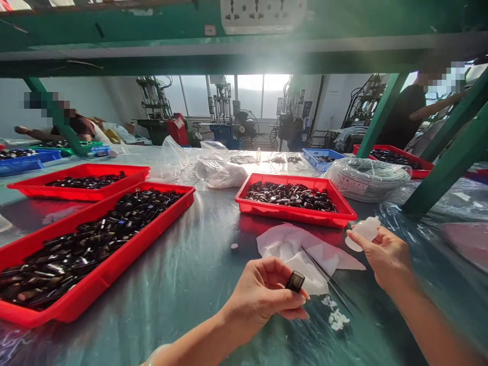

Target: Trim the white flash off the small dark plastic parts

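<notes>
Between the thumb and fingers of my left hand (263, 290) is a small black rectangular plastic part (295, 281). My right hand (391, 254), off to the right, pinches a flat translucent white piece with an uneven edge (365, 233); its exact kind is unclear. Under and between the hands lies a crumpled white sheet (293, 246), with a pair of metal tweezers (330, 279) across it. Small white bits (337, 319) are heaped just below the tweezers, and one lone white bit (234, 246) rests to the left of the sheet.
A red tray (244, 206) of black parts stands ahead; two more red trays (129, 259) are at left. A wrapped wire coil (368, 178) sits right, near a slanting green post (450, 157). A green shelf beam (152, 38) crosses overhead. Two people are beyond the table.
</notes>
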### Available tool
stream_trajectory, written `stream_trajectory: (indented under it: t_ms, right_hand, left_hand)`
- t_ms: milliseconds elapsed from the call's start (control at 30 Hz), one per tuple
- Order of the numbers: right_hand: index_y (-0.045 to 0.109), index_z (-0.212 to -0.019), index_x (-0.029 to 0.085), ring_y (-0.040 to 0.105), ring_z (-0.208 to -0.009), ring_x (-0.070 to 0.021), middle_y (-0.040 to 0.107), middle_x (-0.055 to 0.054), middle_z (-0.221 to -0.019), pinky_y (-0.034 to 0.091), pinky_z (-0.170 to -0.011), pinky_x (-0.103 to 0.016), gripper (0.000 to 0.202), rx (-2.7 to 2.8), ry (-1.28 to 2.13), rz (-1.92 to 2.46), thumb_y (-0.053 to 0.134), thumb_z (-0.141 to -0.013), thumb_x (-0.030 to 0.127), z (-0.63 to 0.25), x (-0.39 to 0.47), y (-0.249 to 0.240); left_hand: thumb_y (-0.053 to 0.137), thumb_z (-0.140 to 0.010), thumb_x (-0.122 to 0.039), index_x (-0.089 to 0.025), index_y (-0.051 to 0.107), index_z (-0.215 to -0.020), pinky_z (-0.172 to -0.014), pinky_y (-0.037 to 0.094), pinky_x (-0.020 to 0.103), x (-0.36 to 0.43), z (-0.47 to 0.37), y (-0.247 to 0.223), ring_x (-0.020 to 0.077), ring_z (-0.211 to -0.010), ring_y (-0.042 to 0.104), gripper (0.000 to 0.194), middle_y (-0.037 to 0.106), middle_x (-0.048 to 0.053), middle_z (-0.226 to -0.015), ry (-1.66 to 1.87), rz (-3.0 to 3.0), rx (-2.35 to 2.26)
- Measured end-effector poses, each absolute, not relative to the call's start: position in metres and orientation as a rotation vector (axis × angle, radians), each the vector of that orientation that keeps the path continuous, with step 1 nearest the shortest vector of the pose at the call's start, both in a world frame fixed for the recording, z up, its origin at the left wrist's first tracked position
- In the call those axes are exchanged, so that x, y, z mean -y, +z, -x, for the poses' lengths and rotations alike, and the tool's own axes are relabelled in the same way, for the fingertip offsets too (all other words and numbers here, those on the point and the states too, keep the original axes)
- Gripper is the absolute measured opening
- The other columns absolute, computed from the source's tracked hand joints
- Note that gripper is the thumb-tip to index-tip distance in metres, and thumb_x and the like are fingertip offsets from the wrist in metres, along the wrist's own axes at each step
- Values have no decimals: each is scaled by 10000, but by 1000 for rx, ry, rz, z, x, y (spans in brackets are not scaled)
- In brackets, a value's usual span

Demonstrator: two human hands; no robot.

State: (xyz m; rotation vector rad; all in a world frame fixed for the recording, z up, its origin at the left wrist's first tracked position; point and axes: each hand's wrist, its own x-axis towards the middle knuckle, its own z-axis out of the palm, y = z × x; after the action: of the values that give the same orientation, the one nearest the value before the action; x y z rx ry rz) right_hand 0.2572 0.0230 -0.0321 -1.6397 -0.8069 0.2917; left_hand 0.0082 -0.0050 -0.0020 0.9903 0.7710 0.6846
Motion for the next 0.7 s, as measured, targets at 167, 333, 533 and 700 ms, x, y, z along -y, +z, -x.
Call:
stream_trajectory:
  t_ms: [167, 333, 533, 700]
  right_hand:
    - [593, -989, 159, 612, -798, -174, 635, -55, -957, 518, -680, -318, 238, 650, 507, 1749, 610, -793, 294, -266, -30, -42]
    - [532, -1141, 176, 576, -962, -198, 558, -70, -1157, 495, -796, -401, 311, 604, 615, 1824, 520, -867, 323, -266, -29, -46]
    - [527, -1147, 171, 578, -958, -198, 559, -72, -1152, 497, -789, -404, 321, 626, 676, 1856, 524, -864, 323, -270, -30, -54]
    - [526, -1148, 165, 579, -958, -201, 559, -70, -1151, 496, -788, -403, 325, 661, 692, 1864, 531, -861, 318, -273, -30, -57]
  left_hand:
    - [790, -549, -230, -121, 567, -749, -457, 472, 170, 4, -7, -3, 164, -549, 671, 320, 706, 55, -700, 710, -986, -755]
    - [806, -531, -248, -127, 545, -732, -446, 471, 164, 5, -6, -1, 162, -535, 670, 350, 704, 51, -684, 731, -953, -750]
    - [802, -532, -251, -128, 542, -725, -416, 453, 152, 6, -7, 0, 155, -504, 660, 347, 706, 58, -693, 764, -956, -769]
    - [801, -533, -245, -125, 537, -728, -406, 452, 152, 5, -7, -2, 157, -497, 659, 349, 706, 63, -693, 776, -960, -771]
